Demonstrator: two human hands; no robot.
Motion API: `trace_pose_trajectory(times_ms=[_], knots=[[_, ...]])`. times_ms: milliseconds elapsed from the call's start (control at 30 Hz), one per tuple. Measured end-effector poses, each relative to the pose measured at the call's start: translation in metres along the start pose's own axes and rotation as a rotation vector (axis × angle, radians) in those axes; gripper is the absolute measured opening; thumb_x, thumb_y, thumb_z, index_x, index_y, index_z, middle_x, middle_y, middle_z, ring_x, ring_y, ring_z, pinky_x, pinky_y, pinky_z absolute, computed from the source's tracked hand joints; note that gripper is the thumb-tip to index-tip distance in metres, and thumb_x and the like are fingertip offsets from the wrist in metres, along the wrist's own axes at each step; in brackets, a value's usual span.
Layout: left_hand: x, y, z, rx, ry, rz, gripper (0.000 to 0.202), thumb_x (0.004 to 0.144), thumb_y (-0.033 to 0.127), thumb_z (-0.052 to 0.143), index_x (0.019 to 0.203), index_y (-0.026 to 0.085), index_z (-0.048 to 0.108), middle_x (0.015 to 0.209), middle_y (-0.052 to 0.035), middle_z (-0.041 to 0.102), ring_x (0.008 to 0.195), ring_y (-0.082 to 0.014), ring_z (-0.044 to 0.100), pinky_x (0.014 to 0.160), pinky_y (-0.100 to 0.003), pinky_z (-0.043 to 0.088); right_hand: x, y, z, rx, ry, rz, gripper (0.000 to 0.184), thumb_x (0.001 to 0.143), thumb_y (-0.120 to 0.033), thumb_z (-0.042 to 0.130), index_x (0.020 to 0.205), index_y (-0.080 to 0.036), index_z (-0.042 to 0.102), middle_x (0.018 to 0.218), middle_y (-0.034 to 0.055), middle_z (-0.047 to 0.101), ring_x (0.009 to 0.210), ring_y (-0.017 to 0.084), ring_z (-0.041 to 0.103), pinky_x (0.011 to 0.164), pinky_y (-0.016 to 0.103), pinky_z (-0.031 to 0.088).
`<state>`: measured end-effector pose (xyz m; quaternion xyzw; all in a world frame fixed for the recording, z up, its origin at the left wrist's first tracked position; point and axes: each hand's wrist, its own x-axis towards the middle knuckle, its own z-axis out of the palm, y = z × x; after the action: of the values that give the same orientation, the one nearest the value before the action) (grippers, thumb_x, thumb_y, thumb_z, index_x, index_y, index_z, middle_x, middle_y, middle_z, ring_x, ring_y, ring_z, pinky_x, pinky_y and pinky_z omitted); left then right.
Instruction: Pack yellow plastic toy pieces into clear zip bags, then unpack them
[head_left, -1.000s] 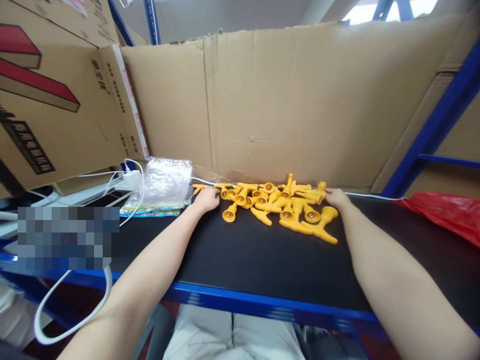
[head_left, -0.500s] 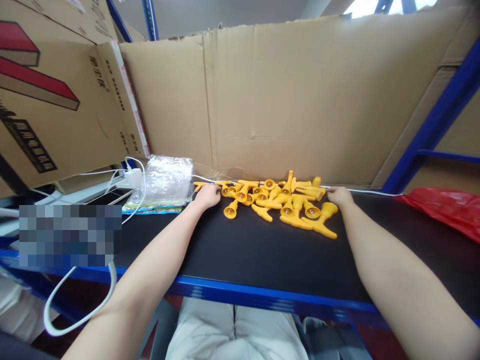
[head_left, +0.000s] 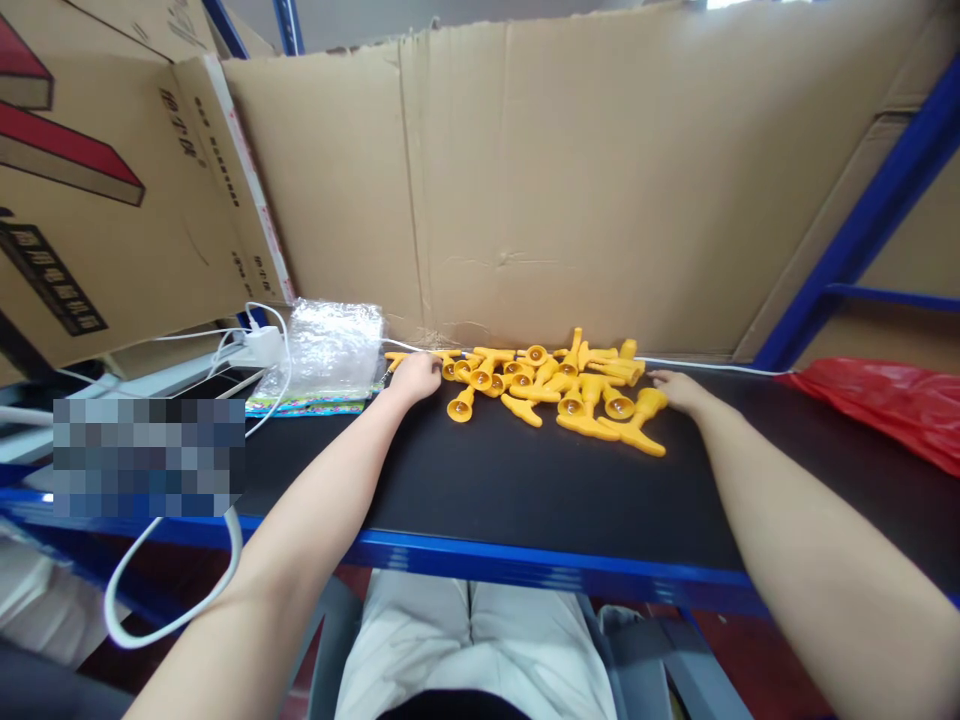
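A heap of yellow plastic T-shaped handles with flared cups lies on the black tabletop. Small shiny metal parts show inside several of the cups. My left hand rests at the heap's left end, beside a yellow handle lying behind it. Its fingers bend away from view, so what is under them is hidden. At the heap's right end lies my right hand, fingers loosely extended toward the nearest yellow pieces, with nothing visible in them.
Clear plastic bags lie on a colourful packet at left, near a white charger with cables. A red plastic bag is at right. A cardboard wall stands behind, beside a blue metal post.
The view has shifted slightly, so the heap and tabletop appear a little higher. Both hands remain at the two ends of the heap, and the yellow pieces look unmoved.
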<state>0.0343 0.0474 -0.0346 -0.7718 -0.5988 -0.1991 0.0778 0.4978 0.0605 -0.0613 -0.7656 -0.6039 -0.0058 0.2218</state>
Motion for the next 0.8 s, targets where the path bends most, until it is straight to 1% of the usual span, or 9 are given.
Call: trace_pose_trajectory(times_ms=[67, 133, 167, 267, 300, 367, 500, 667, 800], knots=[[0.000, 0.001, -0.001, -0.010, 0.015, -0.004, 0.034, 0.078, 0.018, 0.042, 0.099, 0.018, 0.069, 0.107, -0.0071, 0.067, 0.103, -0.0219, 0.061, 0.089, -0.028, 0.046, -0.005, -0.004, -0.014, 0.068, -0.041, 0.061, 0.031, 0.086, -0.019, 0.040, 0.098, -0.005, 0.066, 0.096, 0.0200, 0.066, 0.080, 0.016, 0.062, 0.069, 0.024, 0.041], [0.000, 0.001, -0.001, -0.017, 0.033, -0.009, 0.033, 0.077, 0.017, 0.042, 0.098, 0.018, 0.069, 0.107, -0.0075, 0.067, 0.103, -0.0222, 0.060, 0.089, -0.028, 0.046, -0.008, -0.013, -0.028, 0.118, -0.067, 0.105, 0.044, 0.091, -0.030, 0.030, 0.096, -0.003, 0.064, 0.089, 0.0206, 0.067, 0.066, 0.015, 0.061, 0.063, 0.025, 0.041], [0.000, 0.001, -0.002, -0.020, 0.042, -0.008, 0.033, 0.077, 0.017, 0.042, 0.097, 0.018, 0.069, 0.106, -0.0075, 0.068, 0.103, -0.0221, 0.060, 0.090, -0.028, 0.045, -0.010, -0.020, -0.033, 0.135, -0.081, 0.104, 0.048, 0.091, -0.037, 0.029, 0.093, -0.004, 0.064, 0.086, 0.0193, 0.067, 0.061, 0.014, 0.060, 0.060, 0.025, 0.041], [0.000, 0.002, -0.004, -0.027, 0.075, -0.004, 0.034, 0.078, 0.015, 0.041, 0.098, 0.017, 0.069, 0.107, -0.0078, 0.067, 0.103, -0.0219, 0.060, 0.090, -0.029, 0.045, -0.018, -0.044, -0.038, 0.083, -0.170, 0.025, 0.046, 0.085, -0.048, 0.043, 0.076, -0.009, 0.065, 0.077, 0.0149, 0.066, 0.057, 0.013, 0.056, 0.059, 0.026, 0.038], [-0.001, 0.003, -0.005, -0.028, 0.085, -0.005, 0.034, 0.078, 0.015, 0.041, 0.099, 0.017, 0.068, 0.107, -0.0079, 0.067, 0.103, -0.0218, 0.060, 0.091, -0.029, 0.045, -0.020, -0.052, -0.036, 0.015, -0.196, -0.006, 0.042, 0.082, -0.048, 0.048, 0.071, -0.010, 0.065, 0.073, 0.0131, 0.065, 0.058, 0.014, 0.055, 0.059, 0.027, 0.037], [-0.001, 0.004, -0.006, -0.025, 0.098, -0.009, 0.034, 0.079, 0.015, 0.041, 0.100, 0.017, 0.068, 0.107, -0.0078, 0.067, 0.104, -0.0214, 0.059, 0.091, -0.029, 0.044, -0.024, -0.065, -0.031, -0.074, -0.197, -0.045, 0.037, 0.080, -0.044, 0.051, 0.067, -0.012, 0.064, 0.067, 0.0099, 0.062, 0.059, 0.015, 0.054, 0.057, 0.027, 0.036], [-0.001, 0.007, -0.008, -0.019, 0.103, -0.004, 0.034, 0.080, 0.015, 0.041, 0.101, 0.017, 0.067, 0.106, -0.0078, 0.067, 0.104, -0.0212, 0.059, 0.091, -0.030, 0.044, -0.025, -0.070, -0.022, -0.054, -0.159, -0.055, 0.032, 0.082, -0.036, 0.047, 0.065, -0.015, 0.064, 0.060, 0.0054, 0.059, 0.058, 0.016, 0.053, 0.056, 0.026, 0.036], [-0.001, 0.009, -0.006, -0.044, 0.116, 0.032, 0.033, 0.080, 0.015, 0.041, 0.100, 0.016, 0.068, 0.106, -0.0090, 0.067, 0.104, -0.0223, 0.059, 0.091, -0.032, 0.044, -0.026, -0.067, -0.022, -0.025, -0.129, -0.026, 0.035, 0.081, -0.037, 0.046, 0.058, -0.014, 0.061, 0.057, 0.0063, 0.057, 0.058, 0.016, 0.054, 0.055, 0.025, 0.036], [0.000, 0.008, -0.004, -0.047, 0.132, 0.056, 0.032, 0.079, 0.015, 0.042, 0.098, 0.016, 0.068, 0.104, -0.0093, 0.067, 0.102, -0.0226, 0.059, 0.091, -0.033, 0.045, -0.027, -0.073, -0.027, -0.094, -0.113, -0.028, 0.032, 0.078, -0.035, 0.048, 0.061, -0.013, 0.064, 0.059, 0.0088, 0.060, 0.062, 0.018, 0.058, 0.056, 0.026, 0.037]])
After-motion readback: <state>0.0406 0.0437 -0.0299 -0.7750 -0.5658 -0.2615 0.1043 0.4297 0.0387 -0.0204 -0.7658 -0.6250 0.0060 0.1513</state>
